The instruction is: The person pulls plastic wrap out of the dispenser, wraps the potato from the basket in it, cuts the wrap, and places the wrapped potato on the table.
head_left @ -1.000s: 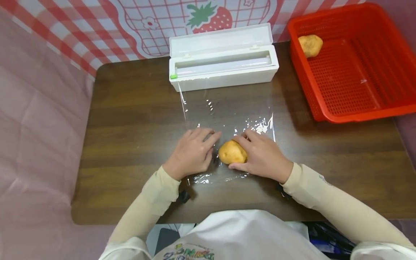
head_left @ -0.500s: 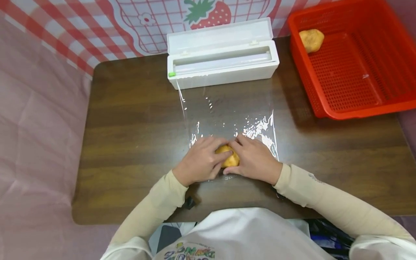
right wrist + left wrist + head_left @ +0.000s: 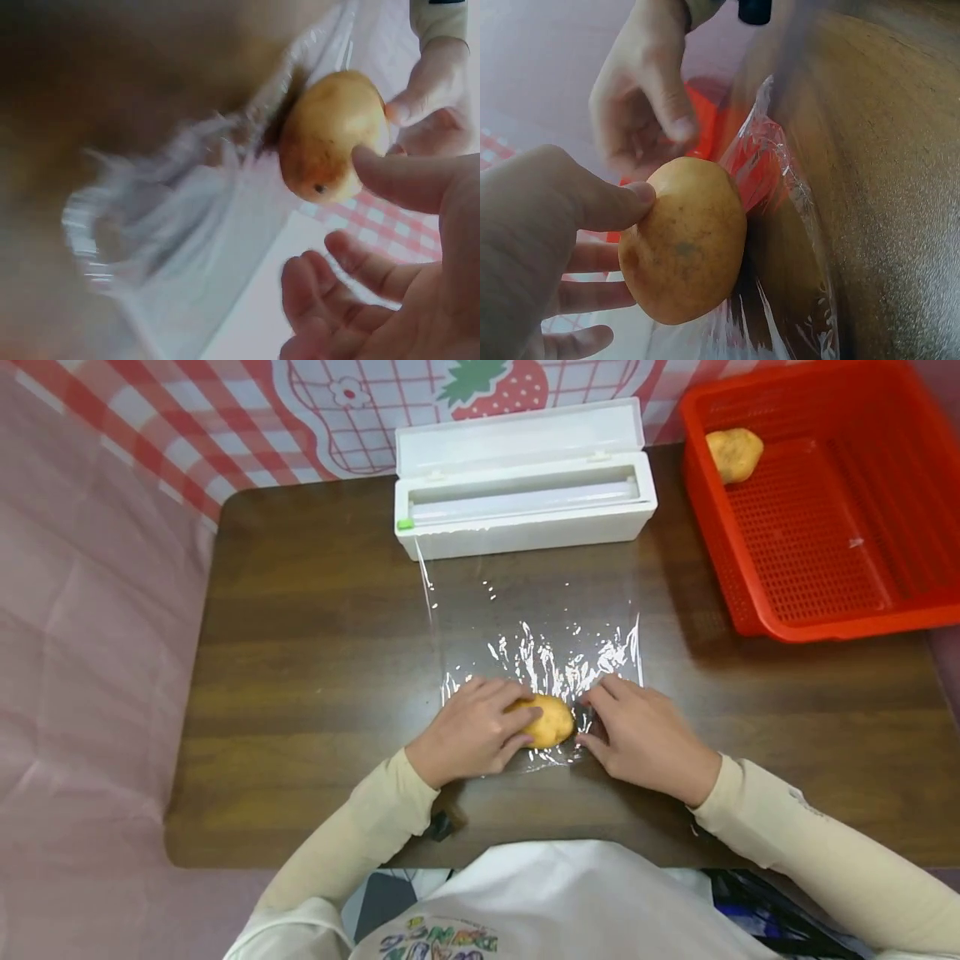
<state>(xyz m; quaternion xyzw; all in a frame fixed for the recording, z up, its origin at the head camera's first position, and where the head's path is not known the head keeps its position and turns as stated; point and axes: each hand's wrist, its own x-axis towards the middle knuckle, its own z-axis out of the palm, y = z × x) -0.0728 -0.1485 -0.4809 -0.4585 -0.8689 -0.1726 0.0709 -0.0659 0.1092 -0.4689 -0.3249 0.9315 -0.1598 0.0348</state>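
Observation:
A yellow potato [image 3: 553,723] [image 3: 684,244] [image 3: 330,131] sits on a sheet of clear plastic film [image 3: 540,664] near the table's front. My left hand [image 3: 474,727] holds it from the left, thumb on the near side and fingers on the far side. To the right of the potato is my right hand [image 3: 651,733], a small gap away, its fingers bent loosely over the film. Nothing shows between the right thumb and fingers in the right wrist view. The film runs back to a white dispenser box [image 3: 525,535] with its lid raised.
At the back right stands a red plastic basket [image 3: 757,585] with another potato [image 3: 735,454] in its left corner. A green tab [image 3: 405,524] sits on the dispenser's left end. A checked strawberry cloth [image 3: 225,427] hangs behind the brown table [image 3: 300,652].
My left hand has moved right and taken hold of the potato. The right hand, first holding it, has let go and shifted right. More wrinkles show in the film behind it.

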